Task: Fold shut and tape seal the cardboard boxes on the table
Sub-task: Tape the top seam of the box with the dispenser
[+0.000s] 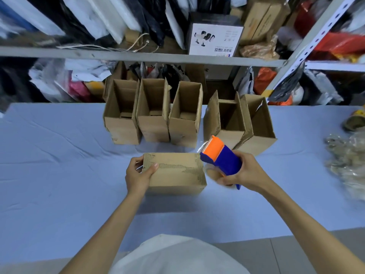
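The closed box (174,173) lies on the table (59,175) right in front of the person, its worn top showing bare corrugation. The left hand (138,175) is clamped on its left end, thumb on top and fingers around the side. The right hand (245,171) is wrapped tight around a blue and orange tape gun (219,157), held just off the box's right end with a clear tail of tape hanging at its nose. Behind them five open boxes (189,113) stand in a row, flaps up, not yet folded.

Risks from here — the loose tape tail could curl back and stick to itself or to the gun before it lands, and the strip would then start crooked. I cannot see where the flap seam runs on top, so a strip may miss it. The left hand grips only one end; a hard pull of the gun could drag or twist the box on the cloth. The torn top layer may give tape a poor hold. A wide swing of the right arm could also knock the nearest open box, which sits just behind the gun.

Writing — a white carton (215,39) on the shelf (138,56) carries printed characters, upside down from here and too small to read. Nothing legible on the boxes or the gun.
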Tool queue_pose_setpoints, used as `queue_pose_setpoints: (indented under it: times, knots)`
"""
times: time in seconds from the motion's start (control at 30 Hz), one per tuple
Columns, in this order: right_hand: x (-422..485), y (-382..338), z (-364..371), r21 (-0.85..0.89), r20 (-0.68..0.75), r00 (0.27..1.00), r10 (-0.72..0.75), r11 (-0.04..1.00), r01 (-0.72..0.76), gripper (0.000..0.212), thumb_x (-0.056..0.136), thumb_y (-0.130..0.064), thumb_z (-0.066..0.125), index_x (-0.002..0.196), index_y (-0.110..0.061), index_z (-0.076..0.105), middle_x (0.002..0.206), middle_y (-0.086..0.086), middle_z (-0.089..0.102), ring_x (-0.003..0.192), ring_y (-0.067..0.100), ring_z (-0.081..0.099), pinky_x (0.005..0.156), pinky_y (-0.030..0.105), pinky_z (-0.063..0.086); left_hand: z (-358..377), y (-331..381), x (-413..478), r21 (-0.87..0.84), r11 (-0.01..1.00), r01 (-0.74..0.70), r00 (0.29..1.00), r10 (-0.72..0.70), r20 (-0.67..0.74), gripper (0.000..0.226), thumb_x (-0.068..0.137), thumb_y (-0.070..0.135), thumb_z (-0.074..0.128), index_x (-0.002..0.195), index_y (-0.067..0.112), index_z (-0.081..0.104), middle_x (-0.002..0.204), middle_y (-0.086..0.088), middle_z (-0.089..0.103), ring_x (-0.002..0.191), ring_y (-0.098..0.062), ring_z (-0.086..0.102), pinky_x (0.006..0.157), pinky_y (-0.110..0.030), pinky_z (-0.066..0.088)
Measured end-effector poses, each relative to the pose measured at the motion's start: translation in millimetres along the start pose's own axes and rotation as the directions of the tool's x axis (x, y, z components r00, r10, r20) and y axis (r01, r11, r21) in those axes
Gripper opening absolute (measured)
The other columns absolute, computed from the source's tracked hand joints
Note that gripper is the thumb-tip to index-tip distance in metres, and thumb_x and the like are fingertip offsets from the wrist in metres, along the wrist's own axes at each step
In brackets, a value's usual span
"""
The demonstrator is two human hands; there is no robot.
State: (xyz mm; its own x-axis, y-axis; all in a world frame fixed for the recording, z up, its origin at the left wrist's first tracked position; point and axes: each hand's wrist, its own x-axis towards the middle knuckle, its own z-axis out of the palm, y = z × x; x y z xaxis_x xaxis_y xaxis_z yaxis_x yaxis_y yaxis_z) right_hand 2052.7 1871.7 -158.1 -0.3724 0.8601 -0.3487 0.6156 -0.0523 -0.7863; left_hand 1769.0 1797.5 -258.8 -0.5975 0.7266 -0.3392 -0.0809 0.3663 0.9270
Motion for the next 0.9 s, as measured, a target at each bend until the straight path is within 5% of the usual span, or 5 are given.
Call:
queue_pose_setpoints:
  times: [0.3, 0.47, 0.6, 0.77, 0.9]
  knots:
    - [37, -67, 43, -0.293, 0.25, 0.945, -0.209, 0.914, 0.28, 0.064, 0.06, -0.032, 0.089, 0.109, -0.03, 0.049, 0.098, -0.016, 0.06, 0.092, 0.013, 0.062, 0.068, 0.017, 0.052, -3, 10, -3, 0.054, 0.999, 0.003, 1.0, -0.004, 0.008, 0.034, 0.074, 0.014, 0.081, 0.089, 0.028, 0.055, 0.089, 0.016, 0.061, 0.087, -0.009, 0.06, 0.078, -0.028, 0.05]
    - [52, -77, 47, -0.386, 0.287, 0.937, -0.199, 0.871, 0.304, 0.059, 0.065, -0.036, 0.087, 0.11, -0.029, 0.049, 0.092, -0.018, 0.055, 0.082, 0.007, 0.058, 0.062, 0.01, 0.039, -11, 9, 0, 0.011, 0.999, 0.039, 0.996, -0.04, 0.077, 0.031, 0.077, 0.012, 0.079, 0.097, 0.023, 0.059, 0.103, 0.004, 0.065, 0.099, -0.017, 0.062, 0.076, -0.023, 0.05]
    - [57, -74, 45, -0.379, 0.304, 0.936, -0.18, 0.878, 0.292, 0.064, 0.066, -0.031, 0.087, 0.116, -0.03, 0.047, 0.104, -0.013, 0.057, 0.094, 0.012, 0.057, 0.067, 0.013, 0.042, -25, 29, -4, 0.051, 0.999, 0.005, 0.998, -0.002, -0.057, 0.014, 0.093, 0.031, 0.061, 0.096, 0.017, 0.062, 0.096, 0.004, 0.065, 0.093, -0.015, 0.06, 0.073, -0.021, 0.046]
    - [55, -77, 45, -0.372, 0.32, 0.934, -0.161, 0.885, 0.28, 0.065, 0.068, -0.029, 0.086, 0.116, -0.033, 0.042, 0.103, -0.019, 0.052, 0.099, 0.011, 0.056, 0.068, 0.011, 0.043, -20, 72, -16, -0.105, 0.942, 0.32, 0.866, -0.246, 0.435, 0.03, 0.098, 0.037, 0.051, 0.096, 0.013, 0.069, 0.087, -0.006, 0.073, 0.081, -0.017, 0.069, 0.07, -0.024, 0.053]
    - [53, -75, 43, -0.374, 0.316, 0.936, -0.154, 0.887, 0.272, 0.066, 0.067, -0.03, 0.087, 0.117, -0.033, 0.042, 0.104, -0.017, 0.053, 0.097, 0.01, 0.056, 0.068, 0.012, 0.044, -13, 75, -16, -0.141, 0.95, 0.278, 0.854, -0.177, 0.489, 0.02, 0.099, 0.026, 0.051, 0.093, 0.016, 0.068, 0.085, 0.001, 0.072, 0.085, -0.011, 0.067, 0.074, -0.023, 0.053]
